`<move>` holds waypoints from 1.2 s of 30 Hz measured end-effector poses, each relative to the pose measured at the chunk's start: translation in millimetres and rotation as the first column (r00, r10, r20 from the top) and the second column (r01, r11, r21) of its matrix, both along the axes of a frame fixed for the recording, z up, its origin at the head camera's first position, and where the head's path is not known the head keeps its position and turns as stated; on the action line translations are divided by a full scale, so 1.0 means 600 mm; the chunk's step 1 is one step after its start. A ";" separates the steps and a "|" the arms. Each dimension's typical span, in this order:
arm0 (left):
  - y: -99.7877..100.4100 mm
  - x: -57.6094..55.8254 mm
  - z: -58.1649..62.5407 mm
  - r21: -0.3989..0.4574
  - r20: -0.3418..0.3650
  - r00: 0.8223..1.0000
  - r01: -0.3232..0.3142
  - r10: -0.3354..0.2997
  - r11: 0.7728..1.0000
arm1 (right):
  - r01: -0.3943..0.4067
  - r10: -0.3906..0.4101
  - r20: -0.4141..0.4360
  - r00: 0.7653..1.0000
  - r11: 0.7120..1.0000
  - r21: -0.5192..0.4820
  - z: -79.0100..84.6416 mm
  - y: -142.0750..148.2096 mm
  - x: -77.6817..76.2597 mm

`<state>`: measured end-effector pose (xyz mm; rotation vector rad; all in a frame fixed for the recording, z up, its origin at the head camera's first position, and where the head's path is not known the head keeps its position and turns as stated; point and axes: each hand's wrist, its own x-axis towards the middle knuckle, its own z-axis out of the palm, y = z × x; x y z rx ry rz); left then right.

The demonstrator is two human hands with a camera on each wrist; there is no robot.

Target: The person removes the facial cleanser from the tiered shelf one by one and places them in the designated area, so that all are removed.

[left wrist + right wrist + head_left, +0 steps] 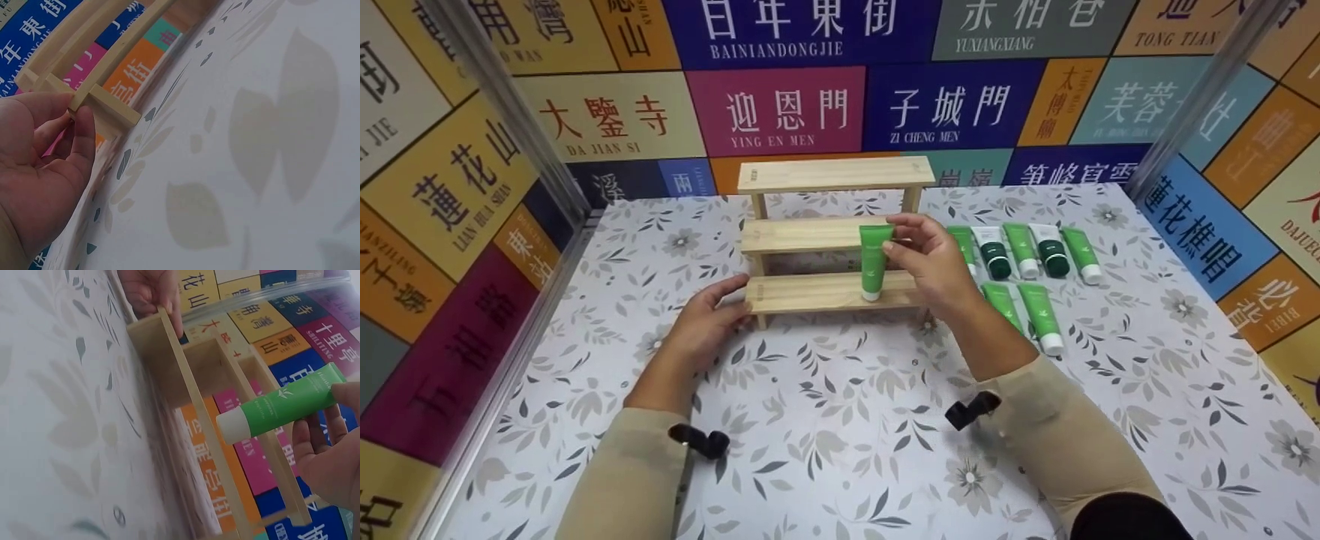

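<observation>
A three-tier wooden display rack (810, 292) stands on the table. My left hand (705, 322) pinches the left end of its lowest board between thumb and fingers, as the left wrist view shows close up. A green squeeze tube (874, 261) with a white cap is in my right hand (934, 259), which grips it by its flat upper end. The tube is cap-down in front of the lower tiers. In the right wrist view, the tube's cap (233, 426) appears slightly apart from the lowest board. No other tube is on the rack.
Right of the rack lie several more tubes: green ones such as the tube (1041, 319) near the front, and white ones with dark green caps, like the tube (1048, 250). A floral cloth (825, 450) covers the table. Panels with Chinese lettering (787, 109) enclose it.
</observation>
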<state>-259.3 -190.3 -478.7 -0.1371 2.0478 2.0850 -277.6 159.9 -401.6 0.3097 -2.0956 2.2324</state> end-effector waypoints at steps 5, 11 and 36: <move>0.000 -0.001 0.000 0.005 0.000 1.000 -0.014 0.014 1.000 | 0.009 -0.009 -0.002 1.000 0.998 -0.054 0.000 0.042 0.003; 0.000 -0.001 0.000 -0.007 0.009 1.000 -0.024 0.024 1.000 | 0.046 -0.046 0.000 0.999 0.990 -0.131 0.006 0.082 0.008; 0.000 -0.001 -0.001 0.011 0.000 1.000 -0.011 0.011 1.000 | 0.084 -0.074 0.047 0.996 0.956 -0.280 -0.030 0.287 0.003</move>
